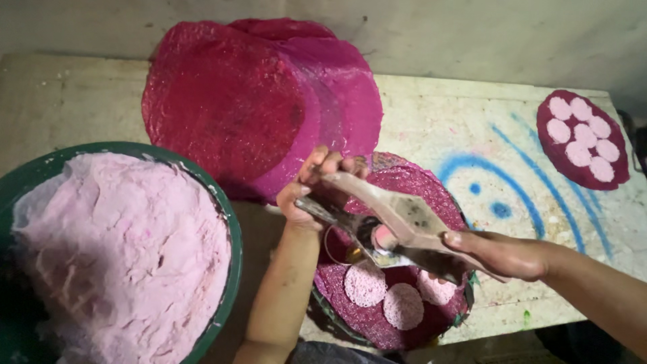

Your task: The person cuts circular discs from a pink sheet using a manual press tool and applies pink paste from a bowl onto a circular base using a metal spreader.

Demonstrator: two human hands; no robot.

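- Metal press (394,229), one, gripped by both our left hand (311,195) and right hand (502,255) over the magenta sheet (377,317).
- Three pale discs (403,305) beneath it.
- Green basin (229,269) left of the press.

The pale, blue-marked surface (438,128) carries overlapping magenta sheets (256,101), a green tub (229,269) and, seemingly, two dough-dotted discs (583,138).

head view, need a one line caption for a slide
Two bare hands, left hand and right hand, work a metal tool over a magenta sheet bearing pale pink discs.
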